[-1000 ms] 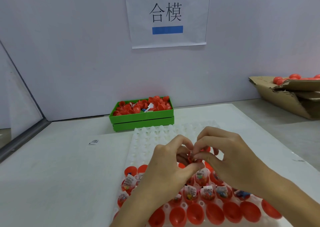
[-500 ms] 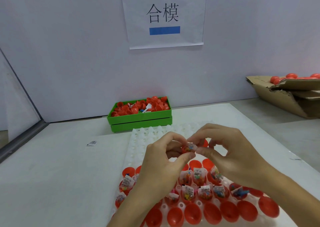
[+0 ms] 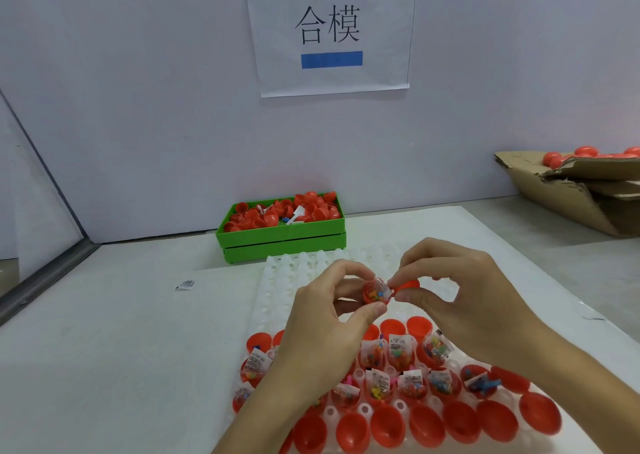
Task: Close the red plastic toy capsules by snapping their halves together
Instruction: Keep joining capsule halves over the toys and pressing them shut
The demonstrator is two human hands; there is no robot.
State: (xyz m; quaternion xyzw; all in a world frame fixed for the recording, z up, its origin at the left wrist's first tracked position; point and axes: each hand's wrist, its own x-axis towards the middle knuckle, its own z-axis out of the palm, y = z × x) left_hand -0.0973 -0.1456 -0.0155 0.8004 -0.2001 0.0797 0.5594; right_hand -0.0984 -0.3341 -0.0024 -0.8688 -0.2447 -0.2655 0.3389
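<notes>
My left hand [image 3: 325,318] pinches a red capsule half [image 3: 375,292] filled with a small bag of coloured toy bits, raised above the white tray [image 3: 291,280]. My right hand [image 3: 457,297] pinches an empty red capsule half [image 3: 408,284] just to its right, the two halves nearly touching. Below my hands the tray holds several red halves with toy bags [image 3: 398,353] and a front row of empty red halves [image 3: 422,426].
A green crate [image 3: 280,237] of loose red halves stands at the back by the wall. A torn cardboard box [image 3: 571,193] with closed red capsules lies at the far right. A small white label [image 3: 187,284] lies on the table to the left.
Both hands have risen from the tray with the filled half. My right hand now holds an empty half beside it.
</notes>
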